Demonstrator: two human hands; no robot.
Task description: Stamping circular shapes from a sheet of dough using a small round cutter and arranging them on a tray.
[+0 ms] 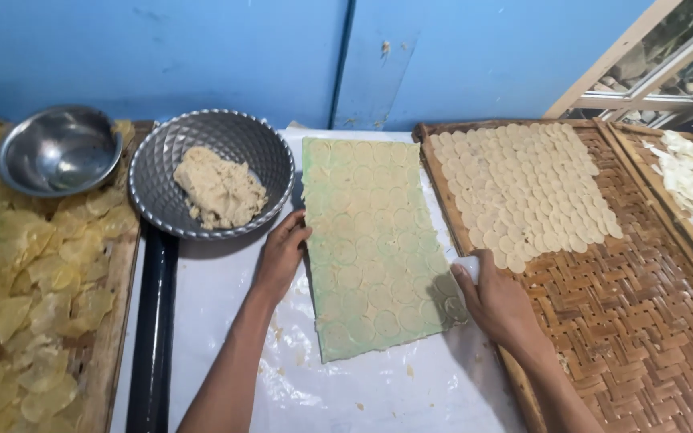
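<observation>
In the middle of the frame a rolled sheet of pale green dough (374, 244), stamped all over with round outlines, lies flat on a white plastic-covered table (218, 305). The left hand (281, 255) rests at the sheet's left edge, fingers (297, 230) close together and curled against the dough rim, gripping nothing. The right hand (497, 303) sits at the sheet's lower right corner, fingers closed around a small white round cutter (467, 266) that touches the dough. Just right of the sheet a woven bamboo tray (627, 321) carries rows of overlapping cut dough discs (523, 188) in its upper part. At upper left, a ridged metal bowl (212, 172) holds a lump of beige dough (220, 191), beside an empty steel bowl (58, 150). A dark rolling pin (154, 337) lies along the table's left edge, next to a tray of yellowish dried chips (34, 297).
</observation>
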